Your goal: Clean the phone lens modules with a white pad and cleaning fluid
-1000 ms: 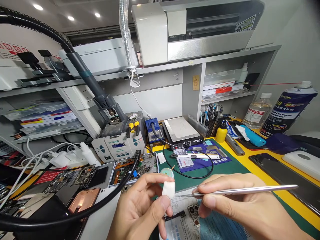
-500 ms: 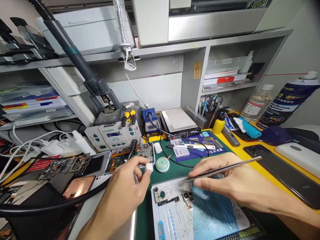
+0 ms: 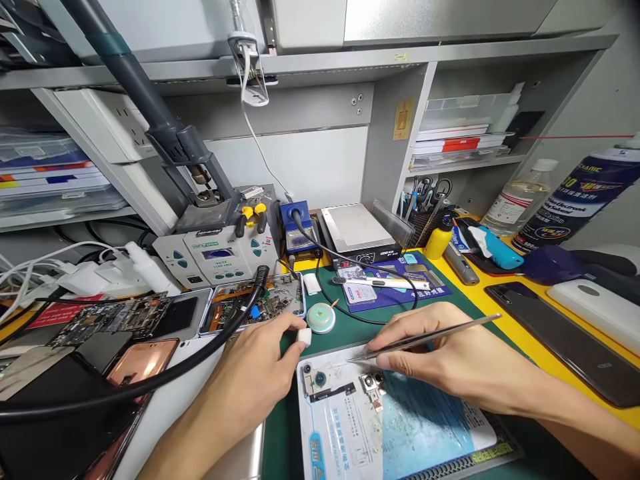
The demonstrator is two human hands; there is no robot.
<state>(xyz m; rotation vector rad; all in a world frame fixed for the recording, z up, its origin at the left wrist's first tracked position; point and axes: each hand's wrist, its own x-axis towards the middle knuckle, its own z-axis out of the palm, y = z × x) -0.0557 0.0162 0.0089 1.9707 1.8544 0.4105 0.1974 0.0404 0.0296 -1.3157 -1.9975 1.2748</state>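
Note:
Between the thumb and index finger of my left hand (image 3: 250, 363) is a small white block (image 3: 304, 336). My right hand (image 3: 443, 353) grips a pair of metal tweezers (image 3: 470, 325), whose tips point down and left over a white-and-blue printed pad (image 3: 345, 433). On that pad lie a dual camera module (image 3: 371, 382) with a flex tail and a dark round lens (image 3: 320, 379) beside a black strip (image 3: 334, 393). Just beyond the pad, close to my left fingertips, sits a small round dish (image 3: 321, 318) with a pale green top.
An open phone frame (image 3: 257, 303) with parts lies left of the dish, with a thick black hose (image 3: 210, 363) across that side. A rework station (image 3: 217, 257) and heating plate (image 3: 357, 230) stand behind. A dark phone (image 3: 565, 340) lies on the right.
The view has tilted down and moved closer. Both hands keep their grips; the tweezers have come slightly left over the pad's upper edge, and the white block stays near the dish.

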